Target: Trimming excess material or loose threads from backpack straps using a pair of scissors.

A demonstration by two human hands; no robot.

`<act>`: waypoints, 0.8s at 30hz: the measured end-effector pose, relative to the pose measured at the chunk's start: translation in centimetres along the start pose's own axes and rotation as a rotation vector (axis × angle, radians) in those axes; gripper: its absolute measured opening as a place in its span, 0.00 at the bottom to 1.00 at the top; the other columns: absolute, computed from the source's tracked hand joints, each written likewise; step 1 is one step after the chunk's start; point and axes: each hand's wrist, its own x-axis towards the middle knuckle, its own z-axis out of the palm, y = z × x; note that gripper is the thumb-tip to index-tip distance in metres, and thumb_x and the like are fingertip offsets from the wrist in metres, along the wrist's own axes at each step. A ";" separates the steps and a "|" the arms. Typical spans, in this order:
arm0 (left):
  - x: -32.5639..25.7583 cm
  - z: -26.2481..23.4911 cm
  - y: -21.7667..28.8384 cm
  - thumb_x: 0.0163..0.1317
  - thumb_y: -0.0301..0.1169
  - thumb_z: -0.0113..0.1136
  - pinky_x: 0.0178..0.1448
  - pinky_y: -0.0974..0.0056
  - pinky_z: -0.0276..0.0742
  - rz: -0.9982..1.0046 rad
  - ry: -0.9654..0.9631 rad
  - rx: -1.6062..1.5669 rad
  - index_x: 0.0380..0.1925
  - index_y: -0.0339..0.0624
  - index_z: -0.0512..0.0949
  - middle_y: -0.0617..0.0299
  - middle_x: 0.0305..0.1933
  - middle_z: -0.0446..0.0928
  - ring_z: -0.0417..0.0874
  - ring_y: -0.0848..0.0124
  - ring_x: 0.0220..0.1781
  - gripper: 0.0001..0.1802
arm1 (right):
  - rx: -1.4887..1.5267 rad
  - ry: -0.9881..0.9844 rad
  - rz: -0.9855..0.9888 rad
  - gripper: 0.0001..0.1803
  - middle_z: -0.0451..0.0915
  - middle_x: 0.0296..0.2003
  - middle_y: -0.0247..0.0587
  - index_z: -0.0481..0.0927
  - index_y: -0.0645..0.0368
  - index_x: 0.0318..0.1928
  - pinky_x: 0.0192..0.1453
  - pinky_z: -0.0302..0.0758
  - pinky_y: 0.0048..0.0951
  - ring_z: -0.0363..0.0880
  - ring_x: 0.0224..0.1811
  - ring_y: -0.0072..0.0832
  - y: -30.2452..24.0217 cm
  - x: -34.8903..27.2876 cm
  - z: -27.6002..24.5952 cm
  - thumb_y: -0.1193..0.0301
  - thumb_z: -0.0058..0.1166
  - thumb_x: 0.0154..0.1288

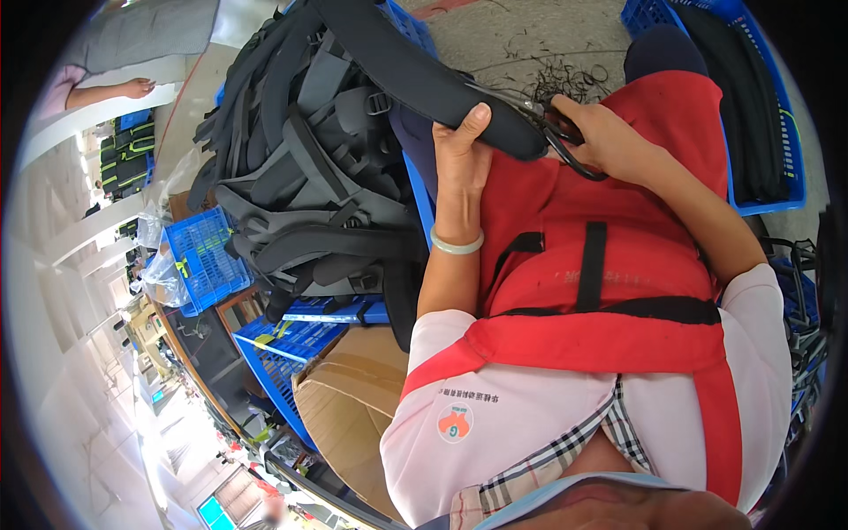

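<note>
My left hand (pixel 464 150) grips a long black padded shoulder strap (pixel 415 75) near its rounded end, thumb on top. The strap runs up and left towards a heap of grey and black backpacks (pixel 327 177). In my right hand (pixel 609 141) is a pair of scissors (pixel 570 159) with dark looped handles. Their metal blades point left and lie along the strap's far edge, close to my left thumb. Whether the blades touch the strap or a thread I cannot tell. A red apron (pixel 609 265) covers my lap beneath both hands.
Dark padded pieces fill a blue crate (pixel 786 177) at the right. Black thread scraps (pixel 574 79) litter the floor ahead. At the left stand more blue crates (pixel 208 256) and an open cardboard box (pixel 349 380). Another person's arm (pixel 110 91) shows at the upper left.
</note>
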 end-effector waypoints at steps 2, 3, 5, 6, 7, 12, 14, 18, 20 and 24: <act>0.1 0.3 0.1 0.54 0.23 0.68 0.56 0.58 0.78 -0.045 0.026 -0.123 0.44 0.41 0.76 0.60 0.41 0.78 0.81 0.65 0.43 0.17 | 0.033 0.029 0.016 0.19 0.74 0.29 0.53 0.66 0.60 0.47 0.36 0.70 0.41 0.76 0.31 0.50 0.0 0.0 -0.1 0.72 0.59 0.59; 0.3 0.5 0.3 0.54 0.23 0.68 0.56 0.58 0.78 -0.040 0.031 -0.131 0.44 0.41 0.76 0.60 0.41 0.78 0.81 0.65 0.43 0.17 | 0.026 0.022 0.016 0.19 0.74 0.29 0.53 0.66 0.60 0.47 0.36 0.70 0.41 0.76 0.31 0.50 -0.1 -0.1 -0.5 0.72 0.59 0.59; 0.7 0.7 0.8 0.54 0.20 0.67 0.54 0.61 0.78 -0.091 0.072 -0.252 0.43 0.40 0.76 0.61 0.40 0.78 0.81 0.67 0.42 0.16 | -0.053 -0.012 0.066 0.22 0.75 0.29 0.55 0.65 0.62 0.48 0.37 0.70 0.42 0.77 0.33 0.52 -0.3 -0.2 -1.4 0.74 0.61 0.55; 0.9 0.7 0.7 0.54 0.19 0.66 0.52 0.61 0.79 -0.074 0.071 -0.211 0.43 0.40 0.76 0.61 0.40 0.79 0.81 0.67 0.42 0.16 | -0.054 -0.010 0.068 0.22 0.75 0.29 0.55 0.65 0.62 0.48 0.37 0.70 0.42 0.77 0.33 0.52 -0.3 -0.4 -1.3 0.74 0.61 0.55; 0.8 0.6 0.5 0.54 0.19 0.66 0.52 0.61 0.79 -0.075 0.069 -0.211 0.43 0.40 0.76 0.61 0.40 0.79 0.81 0.67 0.42 0.16 | -0.037 -0.016 0.083 0.25 0.76 0.31 0.57 0.64 0.63 0.49 0.38 0.70 0.43 0.77 0.36 0.54 -0.3 -0.6 -1.0 0.74 0.62 0.54; 0.2 0.7 -0.3 0.54 0.19 0.66 0.51 0.62 0.79 -0.056 0.047 -0.157 0.41 0.41 0.77 0.62 0.39 0.79 0.81 0.69 0.41 0.15 | -0.073 0.063 -0.015 0.30 0.76 0.39 0.63 0.61 0.65 0.52 0.44 0.70 0.47 0.74 0.44 0.60 -0.6 -0.7 -0.1 0.76 0.63 0.49; 0.1 0.7 -0.2 0.54 0.18 0.66 0.51 0.63 0.79 -0.063 0.041 -0.148 0.41 0.42 0.77 0.63 0.38 0.80 0.81 0.70 0.40 0.15 | -0.100 0.039 -0.016 0.32 0.75 0.42 0.65 0.61 0.65 0.53 0.46 0.70 0.48 0.73 0.46 0.61 -1.0 -0.5 -0.3 0.76 0.63 0.49; 0.1 0.7 -0.1 0.53 0.18 0.66 0.50 0.64 0.79 -0.058 0.057 -0.117 0.39 0.42 0.78 0.64 0.37 0.80 0.82 0.70 0.39 0.13 | -0.116 -0.012 0.032 0.33 0.76 0.41 0.64 0.60 0.64 0.53 0.46 0.71 0.47 0.74 0.46 0.61 -0.7 -0.3 -0.3 0.75 0.64 0.49; 0.1 0.6 -0.1 0.53 0.18 0.66 0.50 0.64 0.79 -0.052 0.043 -0.128 0.39 0.42 0.78 0.64 0.37 0.80 0.82 0.70 0.40 0.14 | -0.119 -0.052 0.031 0.34 0.76 0.40 0.64 0.60 0.64 0.53 0.45 0.71 0.46 0.74 0.45 0.61 -0.7 -0.3 -0.4 0.73 0.65 0.48; -0.1 0.7 0.2 0.53 0.18 0.66 0.50 0.64 0.79 -0.022 0.036 -0.133 0.41 0.41 0.78 0.63 0.39 0.80 0.82 0.70 0.40 0.15 | -0.078 0.000 0.019 0.33 0.76 0.38 0.64 0.60 0.65 0.53 0.43 0.70 0.48 0.74 0.43 0.62 -1.0 -0.7 -0.2 0.73 0.65 0.49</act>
